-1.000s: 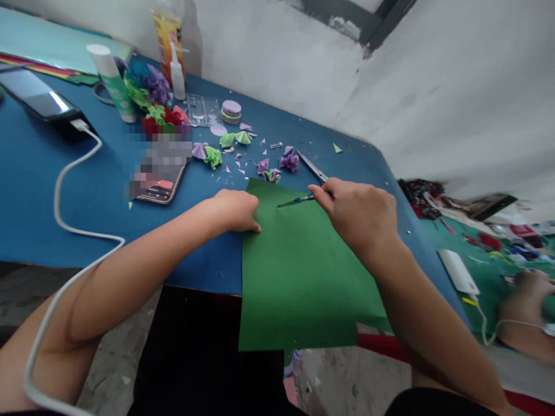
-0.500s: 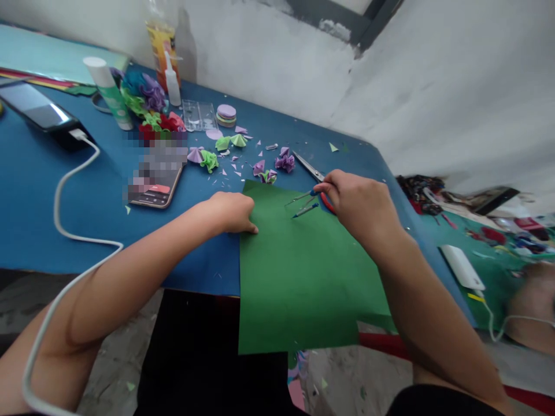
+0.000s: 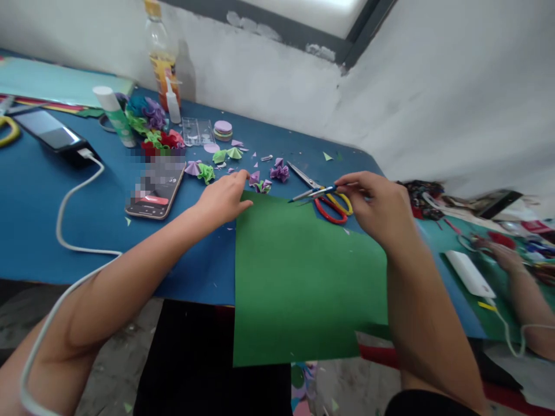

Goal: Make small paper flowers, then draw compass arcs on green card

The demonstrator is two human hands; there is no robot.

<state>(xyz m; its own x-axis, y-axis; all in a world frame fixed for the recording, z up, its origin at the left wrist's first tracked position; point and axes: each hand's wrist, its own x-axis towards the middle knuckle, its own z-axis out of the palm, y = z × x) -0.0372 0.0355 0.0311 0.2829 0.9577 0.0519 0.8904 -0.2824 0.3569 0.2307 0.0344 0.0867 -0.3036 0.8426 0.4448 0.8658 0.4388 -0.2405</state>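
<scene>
Green sheet (image 3: 303, 277) lies flat on the blue counter (image 3: 52, 214); its near part hangs past the counter's front edge, unsupported.

Left hand (image 3: 223, 199) is at the sheet's far left corner, fingers stretched, tips at the corner. Grip wide, holding nothing. White cable (image 3: 78, 214) runs left of the sheet, close along the left forearm.

Right hand (image 3: 377, 205) is just beyond the sheet's far right edge. Grip narrow, thumb and fingertips pinched on one end of a compass (image 3: 312, 193), a thin metal tool with a blue part. Its points aim left toward the sheet's far edge; cannot tell whether they touch the paper.

Scissors (image 3: 330, 208), with red and yellow handles, lie just beyond the sheet's far edge, beneath the compass, blades pointing away from the sheet. Crumpled paper flowers (image 3: 280, 171) and scraps lie beyond the far edge. Phone (image 3: 156, 188) lies left of the sheet. Another person's hand (image 3: 498, 254) is well to the right of the sheet, apart.

Risks, as judged:
- only fingertips pin one corner, so with this much overhang the sheet could slide or pivot toward the front edge
- a light pinch at the compass's end could let the points skid and scratch or tear the paper
- the scissors handles sit where the compass must swing and may foul it
- the cable by the forearm could snag and drag
</scene>
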